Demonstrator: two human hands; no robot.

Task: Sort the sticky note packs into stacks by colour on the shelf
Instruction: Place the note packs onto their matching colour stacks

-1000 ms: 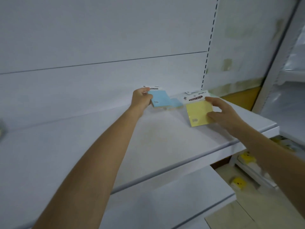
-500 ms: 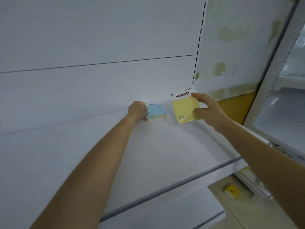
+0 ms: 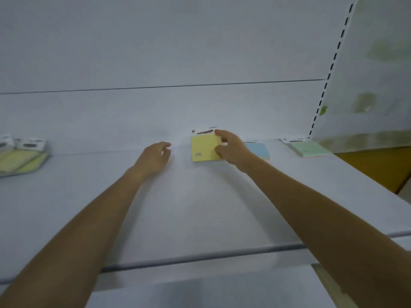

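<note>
My right hand (image 3: pixel 231 147) grips a yellow sticky note pack (image 3: pixel 203 148) by its right edge, holding it tilted just above the white shelf (image 3: pixel 200 207) near the back wall. Empty, with loosely curled fingers, my left hand (image 3: pixel 155 156) hovers to the left of that pack. Behind my right hand lies a blue pack stack (image 3: pixel 259 151). A green pack stack (image 3: pixel 308 147) sits further right near the upright. At the far left edge lie two yellow-green packs (image 3: pixel 20 161), partly overlapping.
The shelf's front lip (image 3: pixel 200 256) runs across the lower view, with a lower shelf beneath it. A slotted upright (image 3: pixel 327 78) bounds the bay on the right. An orange-yellow panel (image 3: pixel 378 167) shows at the right.
My left hand has let go of the blue packs, which now lie behind my right hand. My right hand has carried the yellow pack leftward. The view has swung left, revealing the yellow-green packs.
</note>
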